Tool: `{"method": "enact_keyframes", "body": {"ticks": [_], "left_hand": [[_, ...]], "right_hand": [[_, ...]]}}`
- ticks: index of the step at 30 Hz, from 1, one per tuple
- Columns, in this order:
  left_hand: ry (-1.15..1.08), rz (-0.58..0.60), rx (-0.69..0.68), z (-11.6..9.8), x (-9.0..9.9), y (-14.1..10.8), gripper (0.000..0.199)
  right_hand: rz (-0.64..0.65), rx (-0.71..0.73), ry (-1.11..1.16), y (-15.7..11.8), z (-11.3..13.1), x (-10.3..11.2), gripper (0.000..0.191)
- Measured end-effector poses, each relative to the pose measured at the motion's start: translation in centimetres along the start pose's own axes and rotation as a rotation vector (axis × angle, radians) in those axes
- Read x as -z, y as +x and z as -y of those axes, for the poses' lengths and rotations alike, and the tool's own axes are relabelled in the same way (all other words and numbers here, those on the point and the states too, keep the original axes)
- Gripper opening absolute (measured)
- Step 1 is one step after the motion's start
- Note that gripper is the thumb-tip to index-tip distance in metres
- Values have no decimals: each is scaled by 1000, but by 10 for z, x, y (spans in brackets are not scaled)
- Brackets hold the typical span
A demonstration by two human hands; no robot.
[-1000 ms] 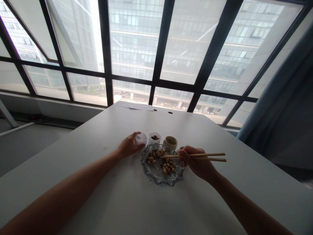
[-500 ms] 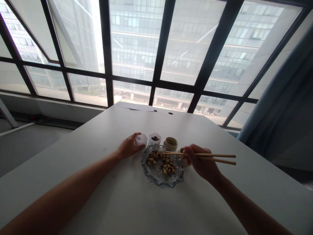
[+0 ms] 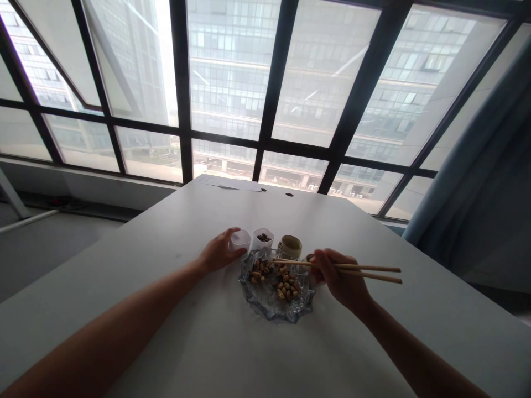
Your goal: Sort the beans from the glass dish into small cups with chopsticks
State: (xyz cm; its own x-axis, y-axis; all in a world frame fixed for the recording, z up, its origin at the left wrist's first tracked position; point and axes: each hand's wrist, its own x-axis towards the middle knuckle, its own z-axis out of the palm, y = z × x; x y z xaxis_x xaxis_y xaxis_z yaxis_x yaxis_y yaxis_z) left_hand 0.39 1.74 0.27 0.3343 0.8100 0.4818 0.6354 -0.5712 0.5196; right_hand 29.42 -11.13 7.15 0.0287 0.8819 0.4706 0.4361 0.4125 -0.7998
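R hand point(image 3: 344, 279) has chopsticks point(image 3: 373, 268) gripped, tips at the nuts point(image 3: 287, 287) in the glass dish point(image 3: 290, 317) on the table point(image 3: 215, 342), pinch unclear, w/ L hand point(image 3: 218, 251) curled round a translucent cup point(image 3: 240, 239) nr its rim.

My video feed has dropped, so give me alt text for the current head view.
A right hand holds wooden chopsticks over nuts in a scalloped glass dish, while the left hand grips a translucent cup. Behind the dish stand a white cup with dark pieces and a tan cup, on a white table before large windows.
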Motion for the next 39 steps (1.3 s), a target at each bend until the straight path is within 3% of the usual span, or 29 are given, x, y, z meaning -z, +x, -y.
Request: {"method": "enact_keyframes", "body": {"ticks": [6,13,19,26,32,36,39], "left_hand": [[-6,1,2,1,-1,0,63],[-7,-2,-1,1,-2,0,61],[33,-51,-40,0,-2,-2,67],[39,-160,-182,0,-5,-1,76],[75,-155,-116,7,-7,-4,74],[77,-125,-88,9,3,0,82],[91,-169,-118,-8,14,18,78]], "right_hand": [[-271,-197,319,15,-6,6,50],[-263,-395,562,21,-21,10,42],[-337,-470,652,21,-13,7,40],[-320,-393,644,20,-7,7,45],[-329,-331,622,23,-11,12,48],[-357,-275,633,30,-13,25,46],[-419,-251,649,36,-16,38,44]]}}
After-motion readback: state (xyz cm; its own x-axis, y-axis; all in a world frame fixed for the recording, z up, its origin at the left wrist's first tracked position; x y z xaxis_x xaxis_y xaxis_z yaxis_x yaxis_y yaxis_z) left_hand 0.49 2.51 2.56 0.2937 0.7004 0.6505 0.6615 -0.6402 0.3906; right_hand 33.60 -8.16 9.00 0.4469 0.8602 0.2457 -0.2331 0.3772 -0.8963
